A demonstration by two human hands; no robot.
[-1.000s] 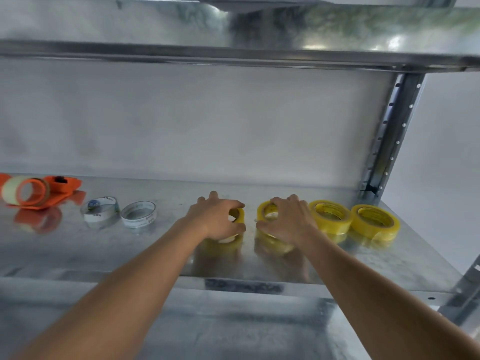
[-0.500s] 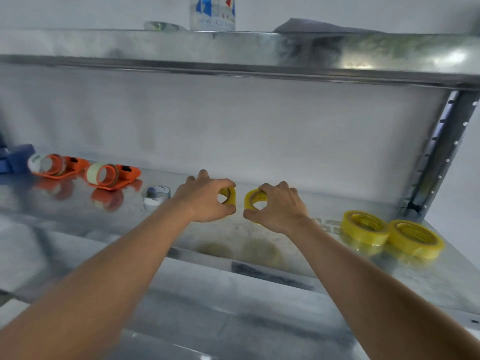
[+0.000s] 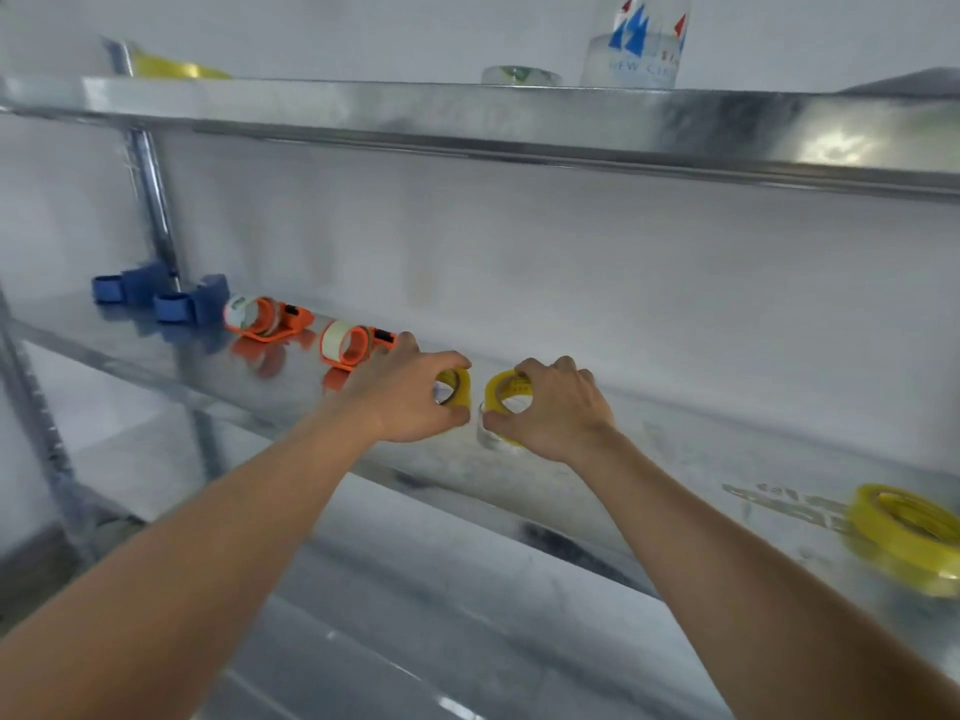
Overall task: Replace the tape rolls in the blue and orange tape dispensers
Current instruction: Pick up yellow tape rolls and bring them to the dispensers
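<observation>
Yellow tape rolls, half hidden, are gripped by the curled fingers of left hand (image 3: 410,394) and right hand (image 3: 558,410).

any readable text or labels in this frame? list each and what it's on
"EW C": partial pale letters, blurred, on the clear bottle on the upper shelf, under blue and red sail-like marks; the rest is unreadable.
Dark print on the middle shelf beside the yellow tape roll: too blurred to read.
Label on the near orange dispenser's roll: too small to read.
Marks inside the roll held by the right hand: unreadable.
</observation>
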